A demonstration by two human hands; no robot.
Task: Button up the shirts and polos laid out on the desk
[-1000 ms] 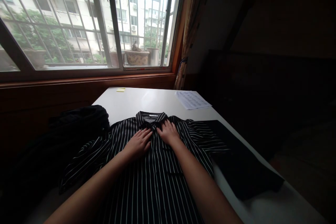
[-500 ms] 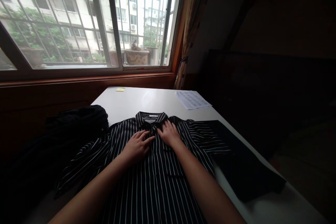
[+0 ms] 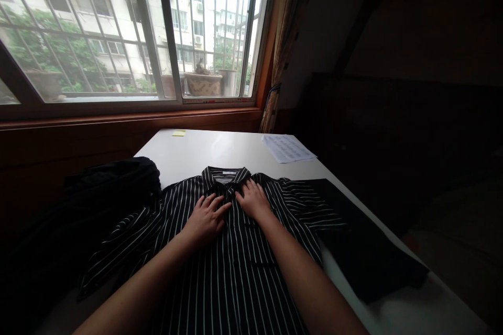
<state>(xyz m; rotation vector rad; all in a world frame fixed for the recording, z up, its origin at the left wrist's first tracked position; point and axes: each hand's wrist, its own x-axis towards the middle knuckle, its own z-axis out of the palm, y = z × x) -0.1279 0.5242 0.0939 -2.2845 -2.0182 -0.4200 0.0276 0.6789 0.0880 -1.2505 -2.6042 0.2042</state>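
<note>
Left hand [image 3: 203,222] is palm-down on the chest of a black shirt w/ white stripes [image 3: 212,277], fingers open and a bit spread; right hand [image 3: 253,200] is open too, laid just under the collar [image 3: 208,178] on its own side, fingertips near the collar edge; can't tell if either one is pinching any fabric tbh. Shirt's on the white table [image 3: 196,149], front side up, collar at the far end, hem out of view; as for progress, body is spread out and looks fairly flat, no fold across the part I can see; right-side sleeve [image 3: 310,204] is out to the side w/ some creases, over what looks like a dark cloth [image 3: 365,241]; left-side sleeve [image 3: 121,235] angles down and is more rumpled, so that bit's prob the least neat rn; buttons are too dark to make out, so idk if it's done up all the way. Dark heap of fabric [image 3: 118,178] sits by the left shoulder; printed papers [image 3: 288,147] and a yellow note [image 3: 178,133] are farther back btw.
</note>
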